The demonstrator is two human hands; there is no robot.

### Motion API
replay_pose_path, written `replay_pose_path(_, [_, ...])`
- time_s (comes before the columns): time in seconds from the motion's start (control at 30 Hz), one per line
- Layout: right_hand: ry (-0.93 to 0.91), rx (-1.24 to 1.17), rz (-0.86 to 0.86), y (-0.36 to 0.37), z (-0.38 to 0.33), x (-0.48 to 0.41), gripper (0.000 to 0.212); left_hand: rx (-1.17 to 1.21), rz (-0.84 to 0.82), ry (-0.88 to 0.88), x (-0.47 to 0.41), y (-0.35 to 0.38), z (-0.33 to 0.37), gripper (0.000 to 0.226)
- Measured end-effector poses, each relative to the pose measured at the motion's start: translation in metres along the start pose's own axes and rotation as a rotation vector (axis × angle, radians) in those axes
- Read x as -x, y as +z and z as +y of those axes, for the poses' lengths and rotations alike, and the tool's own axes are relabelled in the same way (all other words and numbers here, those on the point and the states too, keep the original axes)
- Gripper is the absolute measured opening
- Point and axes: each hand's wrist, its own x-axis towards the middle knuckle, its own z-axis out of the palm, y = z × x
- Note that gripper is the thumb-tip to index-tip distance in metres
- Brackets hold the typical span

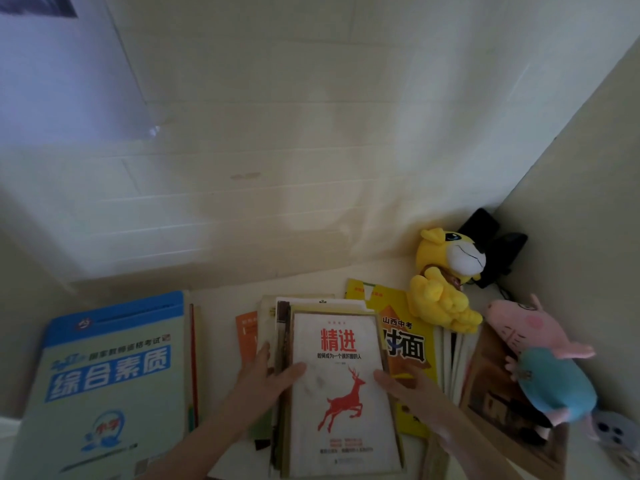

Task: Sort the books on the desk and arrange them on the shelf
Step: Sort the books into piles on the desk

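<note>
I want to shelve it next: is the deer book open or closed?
Closed: the deer book lies flat on the stack, whole front cover up.

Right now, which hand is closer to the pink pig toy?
Right. The right hand rests on the right edge of the deer book, left of the pink pig toy; the left hand is on the book's far edge.

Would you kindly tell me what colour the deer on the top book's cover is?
The deer is red; clearest in the head view.
</note>
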Motion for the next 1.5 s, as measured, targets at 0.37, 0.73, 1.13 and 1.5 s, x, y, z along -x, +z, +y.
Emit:
replay_pose_path(0.37, [0.049,-0.075,-0.061,0.018,0.01,-0.001,0.061,0.178,0.068,0.018,-0.018,-0.014,-0.022,0.037])
replay_pose_path(0.73, [0.047,-0.236,-0.142,0.02,0.003,-0.002,0.049,-0.023,0.014,0.058,-0.015,-0.01,-0.019,0.036])
replay_pose_path(1.13, [-0.002,-0.392,-0.063,0.025,0.004,-0.013,0.081,0.035,0.041,-0.033,-0.01,-0.009,-0.007,0.053])
replay_pose_path(1.5, [-0.016,-0.347,-0.074,0.026,-0.014,-0.035,0.052,0.031,0.021,-0.017,-0.004,-0.005,0.007,0.075])
